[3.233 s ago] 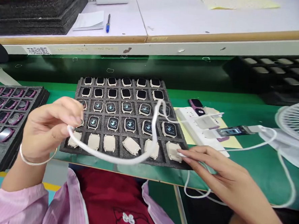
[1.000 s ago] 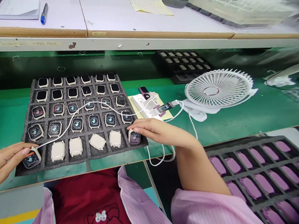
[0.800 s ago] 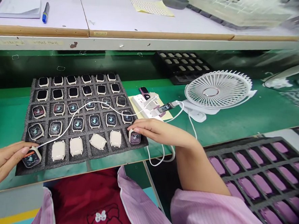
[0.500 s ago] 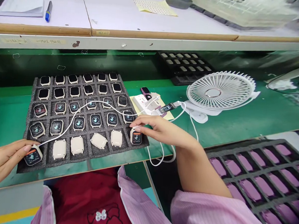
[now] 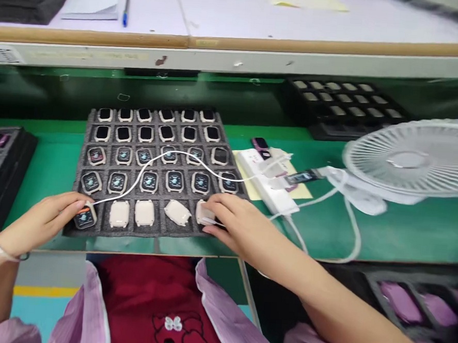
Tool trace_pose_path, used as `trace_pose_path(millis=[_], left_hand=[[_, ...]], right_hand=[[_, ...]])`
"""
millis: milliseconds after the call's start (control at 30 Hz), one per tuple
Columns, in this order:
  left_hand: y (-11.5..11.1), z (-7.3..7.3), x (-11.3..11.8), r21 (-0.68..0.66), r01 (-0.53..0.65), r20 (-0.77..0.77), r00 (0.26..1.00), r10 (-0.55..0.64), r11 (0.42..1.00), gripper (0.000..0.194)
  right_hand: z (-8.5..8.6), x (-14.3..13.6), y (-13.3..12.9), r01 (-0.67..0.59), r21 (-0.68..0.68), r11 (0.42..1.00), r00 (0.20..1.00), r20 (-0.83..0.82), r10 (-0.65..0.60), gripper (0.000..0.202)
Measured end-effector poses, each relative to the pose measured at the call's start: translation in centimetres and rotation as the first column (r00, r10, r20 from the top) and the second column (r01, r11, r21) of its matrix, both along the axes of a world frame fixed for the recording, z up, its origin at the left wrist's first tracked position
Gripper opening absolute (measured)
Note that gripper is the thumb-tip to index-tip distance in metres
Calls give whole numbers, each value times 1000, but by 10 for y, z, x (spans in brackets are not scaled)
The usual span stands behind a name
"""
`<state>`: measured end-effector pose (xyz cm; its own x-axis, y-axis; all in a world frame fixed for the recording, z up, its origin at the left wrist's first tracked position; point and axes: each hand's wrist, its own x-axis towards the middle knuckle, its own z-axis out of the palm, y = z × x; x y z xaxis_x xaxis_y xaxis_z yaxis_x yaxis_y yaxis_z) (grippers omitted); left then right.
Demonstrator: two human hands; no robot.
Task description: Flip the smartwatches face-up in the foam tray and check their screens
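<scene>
My left hand point(image 5: 55, 215) is closed at the near left corner of the foam tray point(image 5: 104, 232), with thumb and fingers on a smartwatch point(image 5: 84, 218) whose screen is lit. A white cable point(image 5: 135, 178) runs from that watch's upper edge, arching over the tray. My right hand point(image 5: 232, 218) pinches a white charging cable end against a face-down watch point(image 5: 202, 211) in the near row. Other face-down watch bodies point(image 5: 119, 214) lie to its left. Behind them sit rows of face-up watches, some with lit screens and the far ones dark. My right hand hides the near right corner.
Right of the tray stands a white power strip point(image 5: 269, 181) on yellow paper, with a small USB meter point(image 5: 302, 177). A white fan point(image 5: 408, 159) is further right. Other trays lie at back right point(image 5: 320, 128), left point(image 5: 7, 178) and lower right point(image 5: 377, 279), with cables between.
My right hand has moved from the lit watch at the near right corner to the face-down watch left of it. My left hand stays on its watch. The view has shifted left.
</scene>
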<state>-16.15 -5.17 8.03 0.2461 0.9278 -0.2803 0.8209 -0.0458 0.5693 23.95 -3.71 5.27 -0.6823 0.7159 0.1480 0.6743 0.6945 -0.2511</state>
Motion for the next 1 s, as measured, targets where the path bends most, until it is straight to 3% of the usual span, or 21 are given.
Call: trace_pose_path(millis=[67,167,300,433,500,567,667,767,933,1000], left_hand=[[-1,0,1,17,30,11,999,-30,999,53],[0,-3,0,17,46,9,999,-47,999,48],[-1,-4,-2,24,53,-29,998,-53,998,45],[-3,2,5,99,-96,-61,993,103,990,34],[-6,3,16,213,-204,-71,972,223,956,27],[-11,1,31,287,-207,-31,974,225,935,22],[-20,-7,56,285,-52,22,999,47,957,16],[-26,-13,70,345,95,-77,994,-73,934,9],[-19,-5,75,474,392,-404,892,-200,789,23],[-12,1,72,490,488,-474,845,-250,722,18]], right_hand=[[-1,5,7,-44,-15,999,999,-14,43,20],[0,18,23,-125,-153,980,989,-96,112,31],[6,30,45,-38,-406,913,985,-168,-33,44],[11,26,50,-38,-582,813,987,-149,-61,53],[11,22,50,-74,-598,798,989,-144,-16,51],[10,19,50,-79,-578,812,991,-132,3,48],[9,17,51,-86,-535,840,991,-131,17,46],[12,16,53,-119,-505,855,987,-151,48,41],[22,12,54,-165,-491,855,982,-158,99,39],[24,11,55,-180,-495,850,980,-163,113,40]])
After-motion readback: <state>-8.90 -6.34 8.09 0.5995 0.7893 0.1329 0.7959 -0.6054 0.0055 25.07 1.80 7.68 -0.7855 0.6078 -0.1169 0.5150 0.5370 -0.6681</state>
